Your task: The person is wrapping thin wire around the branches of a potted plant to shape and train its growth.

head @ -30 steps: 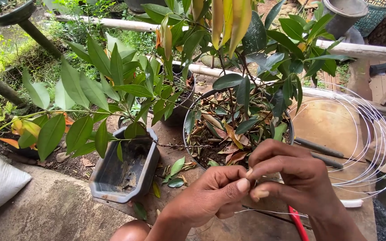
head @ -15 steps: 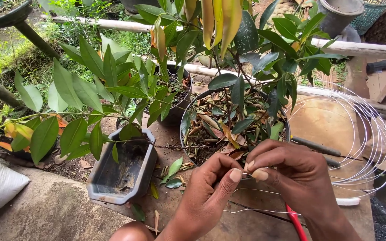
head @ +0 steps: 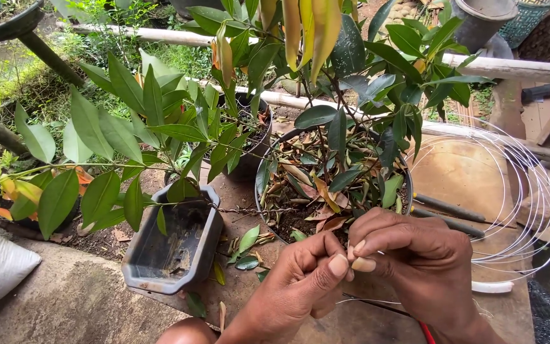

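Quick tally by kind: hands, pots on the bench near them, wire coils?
Hands: 2, left hand and right hand
Pots: 3, grey rectangular pot, round pot, dark pot behind
Wire coil: 1
Total: 6

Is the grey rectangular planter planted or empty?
Empty of plants: the grey rectangular planter stands upright, showing only a bare, dirt-smeared inside; leaves above belong to neighbouring pots.

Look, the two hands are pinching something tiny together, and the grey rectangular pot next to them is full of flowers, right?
Not quite. The head view shows the left hand and right hand pinching something tiny together, but the grey rectangular pot beside them holds no flowers, only a little dirt; the leaves above it belong to a neighbouring plant.
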